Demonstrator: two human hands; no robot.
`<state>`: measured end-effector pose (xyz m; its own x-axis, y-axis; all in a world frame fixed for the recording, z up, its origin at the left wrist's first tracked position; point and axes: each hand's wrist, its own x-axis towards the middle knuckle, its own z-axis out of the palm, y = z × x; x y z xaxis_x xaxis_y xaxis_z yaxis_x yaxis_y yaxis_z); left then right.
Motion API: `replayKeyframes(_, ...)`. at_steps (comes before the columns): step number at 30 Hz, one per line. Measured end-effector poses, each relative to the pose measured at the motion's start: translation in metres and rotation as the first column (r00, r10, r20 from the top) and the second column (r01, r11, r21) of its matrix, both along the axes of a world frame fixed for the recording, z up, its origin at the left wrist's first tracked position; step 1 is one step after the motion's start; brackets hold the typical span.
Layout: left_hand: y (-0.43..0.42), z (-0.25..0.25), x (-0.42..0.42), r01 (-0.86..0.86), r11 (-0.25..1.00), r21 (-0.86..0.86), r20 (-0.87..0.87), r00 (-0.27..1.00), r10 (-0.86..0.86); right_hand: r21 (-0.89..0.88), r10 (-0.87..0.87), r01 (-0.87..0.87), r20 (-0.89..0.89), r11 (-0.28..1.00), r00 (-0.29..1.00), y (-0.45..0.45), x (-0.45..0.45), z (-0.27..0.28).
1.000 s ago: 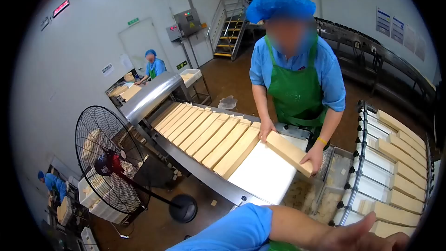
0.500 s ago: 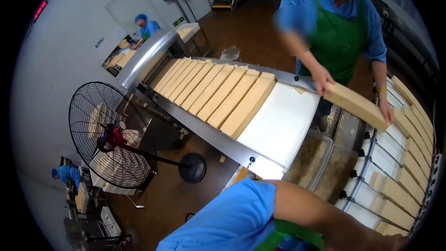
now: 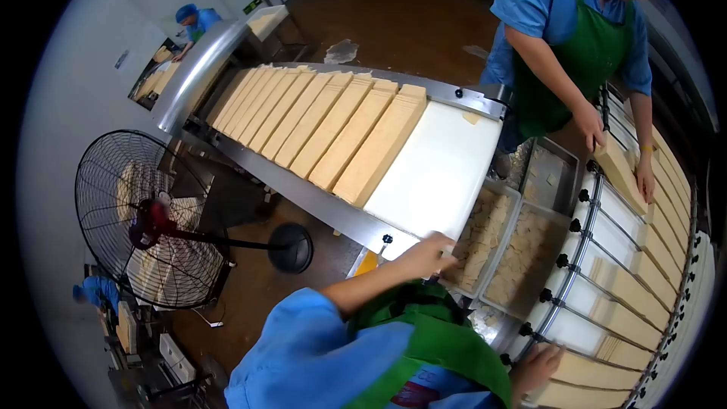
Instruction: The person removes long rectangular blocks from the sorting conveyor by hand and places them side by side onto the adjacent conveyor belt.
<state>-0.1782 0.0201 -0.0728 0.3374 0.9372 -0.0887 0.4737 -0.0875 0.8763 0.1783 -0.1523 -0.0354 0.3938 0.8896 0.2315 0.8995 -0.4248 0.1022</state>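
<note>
My left hand (image 3: 428,256) is over the near corner of the white conveyor belt (image 3: 432,174), its fingers curled around something pale and too small to make out. A row of long cream-coloured blocks (image 3: 382,144), apparently layered sheets, lies across that belt. Lower right, my right hand (image 3: 536,367) has its fingers extended at the left end of a cream stack (image 3: 587,375) on the second, divided belt (image 3: 572,326). Its fingertips are close to a metal divider rod; whether they press on the stack is unclear.
Bins of cream scraps (image 3: 530,257) stand between the belts. A co-worker in a green apron (image 3: 541,98) holds a long block (image 3: 622,174) over the divided belt. Black knobs line its rail (image 3: 575,257). A caged fan (image 3: 144,220) stands left; another person (image 3: 198,21) works behind.
My left hand has come into view beside the belt end, and my right arm has drawn back toward me. The co-worker has lowered the block onto the divided belt. The view has shifted.
</note>
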Motion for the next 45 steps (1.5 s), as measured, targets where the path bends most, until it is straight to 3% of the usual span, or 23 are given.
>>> replayKeyframes(3,-0.013,-0.028,-0.061,-0.499,0.861,-0.096,0.058,0.861,0.506,0.099,-0.02,0.022,-0.019,0.995,1.0,-0.002,0.003,-0.003)
replayKeyframes(4,-0.015,-0.034,-0.081,-0.495,0.864,-0.097,0.062,0.863,0.501,0.086,-0.027,0.028,-0.017,0.996,0.999,-0.002,0.003,-0.003)
replayKeyframes(7,-0.017,-0.054,-0.135,-0.705,0.614,0.355,-0.268,0.553,0.789,0.092,-0.051,0.055,-0.045,0.994,0.998,-0.003,0.004,-0.004)
replayKeyframes(8,-0.015,-0.058,-0.145,-0.703,0.618,0.354,-0.264,0.558,0.786,0.11,-0.063,0.071,-0.078,0.991,0.995,-0.003,0.004,-0.005)
replayKeyframes(10,-0.008,-0.059,-0.158,-0.77,0.571,0.284,-0.406,0.443,0.799,0.145,-0.07,0.078,-0.059,0.986,0.996,-0.002,0.004,-0.009)
replayKeyframes(12,-0.001,-0.057,-0.166,-0.748,0.623,0.228,-0.428,0.498,0.754,0.185,-0.084,0.089,-0.035,0.979,0.996,-0.004,0.007,-0.008)
replayKeyframes(14,0.007,-0.053,-0.166,-0.722,0.672,0.163,-0.468,0.543,0.697,0.041,-0.316,0.313,0.143,0.949,0.938,-0.005,0.011,-0.005)
replayKeyframes(15,0.011,-0.055,-0.166,-0.714,0.68,0.164,-0.458,0.555,0.694,0.052,-0.329,0.325,0.146,0.944,0.933,-0.004,0.015,-0.013)
replayKeyframes(17,0.016,-0.06,-0.167,-0.721,0.681,0.131,-0.401,0.589,0.701,-0.157,-0.509,0.518,0.099,0.841,0.855,-0.004,0.027,-0.037)
replayKeyframes(18,0.019,-0.057,-0.163,-0.727,0.665,0.174,-0.35,0.585,0.731,-0.153,-0.514,0.524,0.102,0.838,0.851,-0.006,0.031,-0.039)
replayKeyframes(20,0.024,-0.048,-0.157,-0.721,0.679,0.139,-0.311,0.619,0.721,-0.251,-0.406,0.406,0.055,0.879,0.912,-0.009,0.034,-0.043)
replayKeyframes(23,0.033,-0.049,-0.149,-0.704,0.698,0.134,-0.277,0.649,0.708,-0.19,-0.274,0.286,0.084,0.939,0.958,0.024,0.005,-0.027)
replayKeyframes(24,0.035,-0.043,-0.146,-0.701,0.708,0.081,-0.326,0.653,0.683,-0.038,-0.076,0.076,-0.001,0.996,0.997,0.04,0.006,-0.037)
replayKeyframes(26,0.041,-0.039,-0.146,-0.691,0.722,0.026,-0.364,0.666,0.651,0.163,0.122,-0.082,-0.253,0.983,0.96,0.093,-0.034,-0.053)
replayKeyframes(28,0.04,-0.044,-0.148,-0.594,0.803,0.051,-0.533,0.664,0.525,0.219,0.344,-0.292,-0.258,0.931,0.903,0.166,-0.105,-0.04)
replayKeyframes(30,0.034,-0.062,-0.148,-0.563,0.821,0.092,-0.54,0.665,0.516,-0.223,0.105,-0.212,-0.411,0.952,0.906,0.24,-0.193,-0.004)
replayKeyframes(31,0.037,-0.067,-0.15,-0.534,0.835,0.133,-0.555,0.658,0.509,0.131,0.445,-0.425,-0.299,0.895,0.844,0.253,-0.212,-0.045)
replayKeyframes(32,0.042,-0.052,-0.151,-0.532,0.845,-0.053,-0.55,0.722,0.42,0.197,0.497,-0.459,-0.422,0.867,0.758,0.281,-0.232,-0.081)
replayKeyframes(35,0.041,-0.05,-0.149,-0.492,0.87,0.0,-0.554,0.725,0.41,0.156,0.555,-0.544,-0.409,0.825,0.724,0.357,-0.317,-0.085)
replayKeyframes(39,0.04,-0.044,-0.15,-0.404,0.91,0.092,-0.589,0.715,0.378,-0.005,0.467,-0.513,-0.409,0.858,0.784,0.431,-0.393,-0.059)
replayKeyframes(43,0.04,-0.045,-0.152,-0.333,0.937,0.107,-0.611,0.721,0.326,-0.095,0.423,-0.517,-0.461,0.851,0.78,0.479,-0.422,-0.048)
replayKeyframes(45,0.041,-0.045,-0.154,-0.302,0.953,0.03,-0.601,0.756,0.259,-0.171,0.381,-0.511,-0.482,0.843,0.789,0.485,-0.423,-0.043)
